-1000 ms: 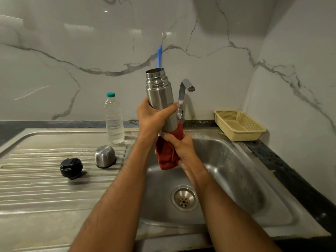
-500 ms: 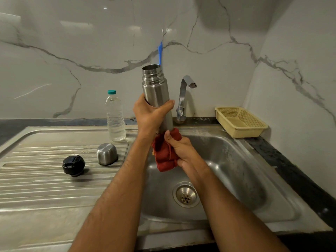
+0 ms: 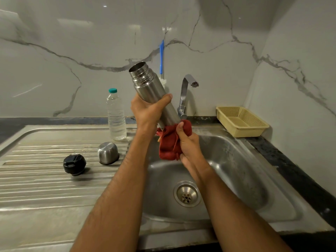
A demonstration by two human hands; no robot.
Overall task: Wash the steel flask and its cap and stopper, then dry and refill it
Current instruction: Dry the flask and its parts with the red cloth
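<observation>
Head view: shows a steel flask (image 3: 152, 91) held above the sink basin (image 3: 236, 171), tilted with the open mouth up and to the left and the bottom down toward the tap (image 3: 185, 95). Left hand (image 3: 147, 111) wrapped around the middle of the flask body, thumb across the front, fingers curled behind, probably to keep the smooth metal steady. Right hand (image 3: 185, 142) closed on a red cloth (image 3: 171, 140), pressing it against the bottom end of the flask, so the drying step seems to be in hand, with the base being wiped. Held over the basin most likely so that drops fall in there and not on the counter. On the ribbed draining board (image 3: 45, 179), to the left of the basin, stands the steel cap (image 3: 108, 153) mouth down, and just beside it, nearer the left, the black stopper (image 3: 74, 164); both set apart from the flask, probably left to drain. Behind them, near the wall, stands a clear plastic water bottle (image 3: 116, 115) with a teal lid, upright and closed, perhaps ready for the refill. Right of the tap, on the dark counter, sits a yellow basket (image 3: 241, 120). On the marble wall behind the flask hangs a blue-handled brush (image 3: 161, 55). No water seen running from the tap. Refill not yet begun, judging by the open flask and the closed bottle.
</observation>
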